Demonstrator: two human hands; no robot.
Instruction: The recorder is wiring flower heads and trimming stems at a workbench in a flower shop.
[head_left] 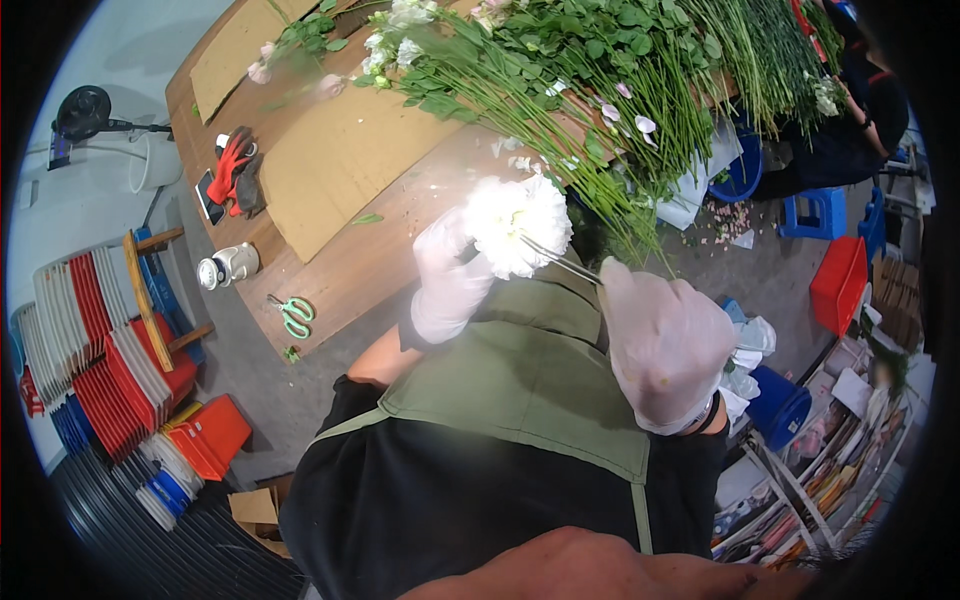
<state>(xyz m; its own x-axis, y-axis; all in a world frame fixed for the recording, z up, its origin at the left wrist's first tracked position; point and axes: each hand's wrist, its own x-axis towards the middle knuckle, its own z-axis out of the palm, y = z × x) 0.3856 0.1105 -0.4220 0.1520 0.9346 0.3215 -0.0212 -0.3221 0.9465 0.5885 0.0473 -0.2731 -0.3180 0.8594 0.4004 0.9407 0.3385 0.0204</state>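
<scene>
Flower head of white, densely ruffled petals [497,232] is located in front of the wearer's olive-green cloth apron [520,385], near the edge of a brown wooden table [395,225]. Left hand [447,278], in a thin, pale, translucent glove, grasps the flower head from its left side; the fingertips are hidden behind the petals. Right hand [662,345], gloved alike, is clenched on a slim, grey, double-lined piece [568,264] whose far end reaches into the petals. Whether this piece is a pair of tweezers or a stem cannot be determined.

On the table: flat tan cardboard sheet [350,155]; red-and-dark work gloves [237,168], lying beside a dark rectangular phone [209,197]; white cylindrical container [232,264], tipped on its side near the edge; green-handled scissors [294,314], at the near corner. Long green leafy stems [560,115] lie heaped along the far side, partly over the cardboard, with white blossoms [408,48] at their left end.

On the floor to the right: round blue bucket [740,175], blue plastic stool [814,214] and red plastic bin [838,286]. Another person in dark clothing [868,110] is near the stool.
</scene>
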